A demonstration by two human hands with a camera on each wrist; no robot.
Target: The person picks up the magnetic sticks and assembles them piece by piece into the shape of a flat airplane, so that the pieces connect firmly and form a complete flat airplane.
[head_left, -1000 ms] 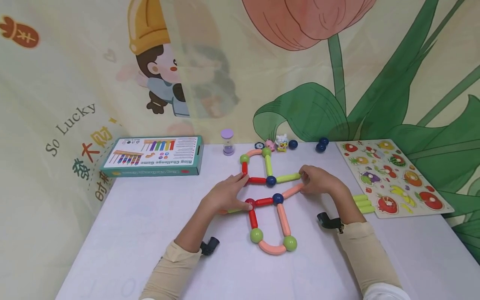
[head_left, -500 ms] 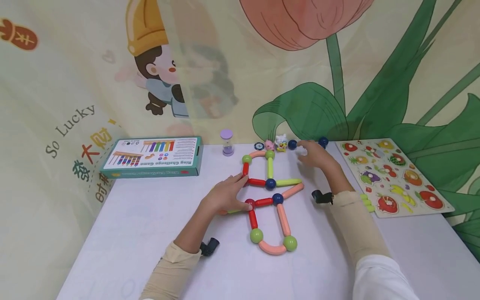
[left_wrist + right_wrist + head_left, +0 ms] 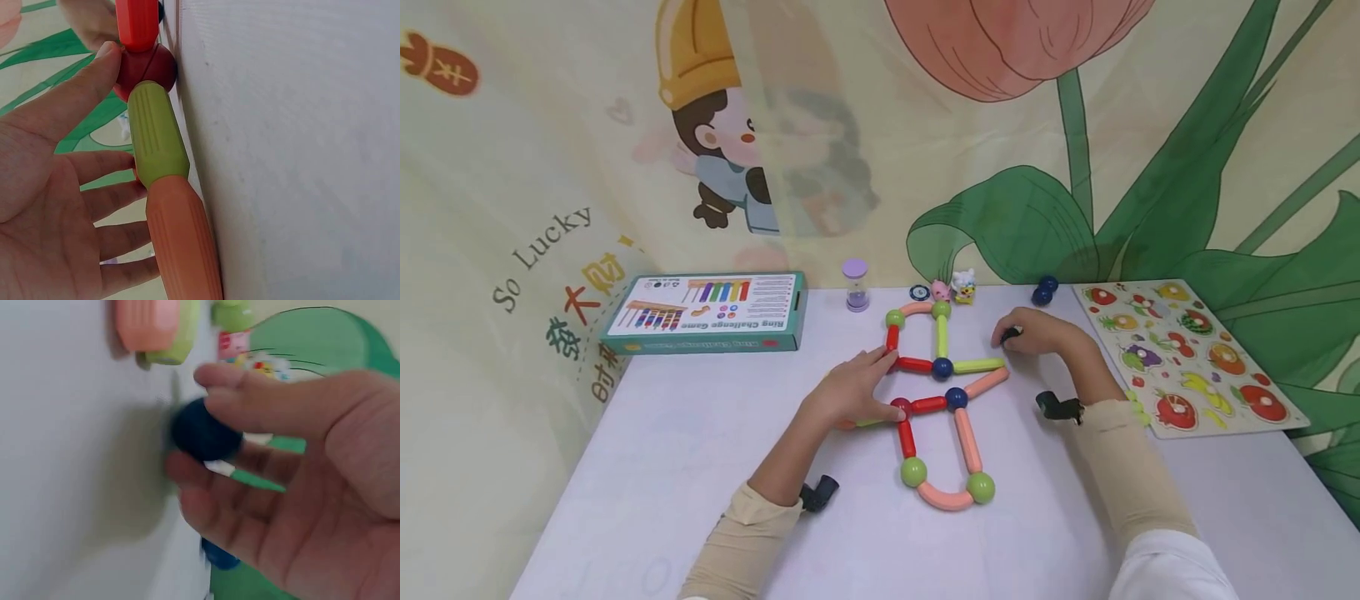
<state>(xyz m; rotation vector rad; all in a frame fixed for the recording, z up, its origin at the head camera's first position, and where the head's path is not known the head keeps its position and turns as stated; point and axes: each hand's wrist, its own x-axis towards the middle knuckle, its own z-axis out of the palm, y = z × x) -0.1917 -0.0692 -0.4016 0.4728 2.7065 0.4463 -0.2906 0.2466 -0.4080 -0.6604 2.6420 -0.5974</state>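
Note:
Between the thumb and fingers of my right hand is a dark blue ball, held off the table near two loose rod ends. Those ends belong to a lime-green rod and a pink rod, which come close together at the right of a ball-and-rod figure. My left hand lies along the figure's left side. Its thumb touches a dark red ball, while the other fingers stretch out behind a green rod and an orange rod. The hand partly covers that side in the head view.
At the back stand a game box, a purple-topped sand timer and small figurines. Two more blue balls lie behind my right hand. A fruit puzzle board is on the right, with green rods at its edge.
My right hand left the rod ends, reached to the back of the table, took a blue ball and brought it forward. The left hand has stayed in place.

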